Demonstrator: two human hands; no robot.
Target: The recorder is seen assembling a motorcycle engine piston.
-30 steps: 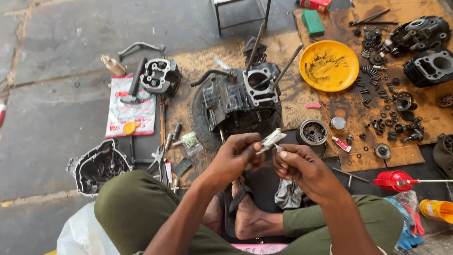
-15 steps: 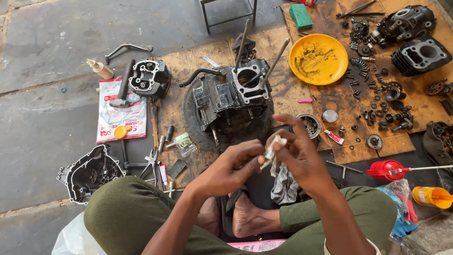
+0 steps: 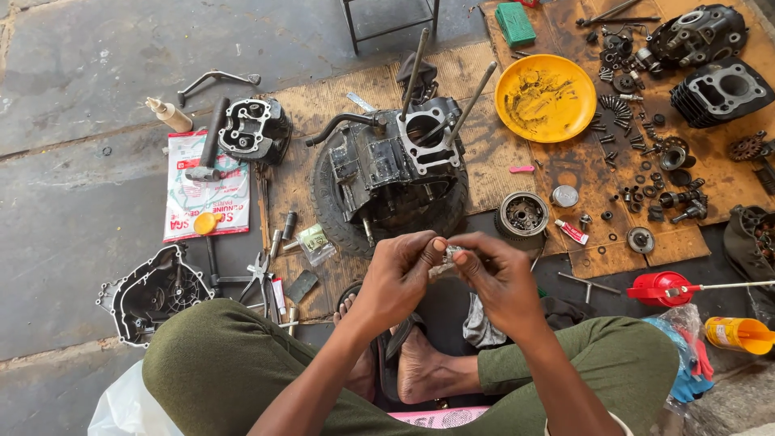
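Since the earlier frame the two hands have been drawn closer together and lowered slightly, and the pale item that stood up between them is now almost buried in the fingertips. The left hand (image 3: 400,274) and the right hand (image 3: 496,278) are both pinched on one small whitish part (image 3: 449,253), held in the air just near of the engine block (image 3: 395,165), which rests on a tyre (image 3: 331,214) on the cardboard (image 3: 323,105).

The part could be dropped if greasy fingers slip. It would likely fall among the feet and the grey rag (image 3: 484,327) below, where it would be hard to find. A hard squeeze or twist could also bend or tear it, if it is as thin as it looks. The small screws and washers (image 3: 646,173) spread loose at the right could be scattered by a knee or elbow, and the yellow plate (image 3: 546,97) far right could be knocked.

What the part is cannot be made out: only a sliver is shown between thumbs and forefingers, and its shape is blurred. The palms are turned away. At the right edge a dark casing (image 3: 747,242) is cut off, as is a metal stand (image 3: 391,20) at the far edge. The print on the packet (image 3: 202,202) at the left is partly covered by a hammer (image 3: 208,141).
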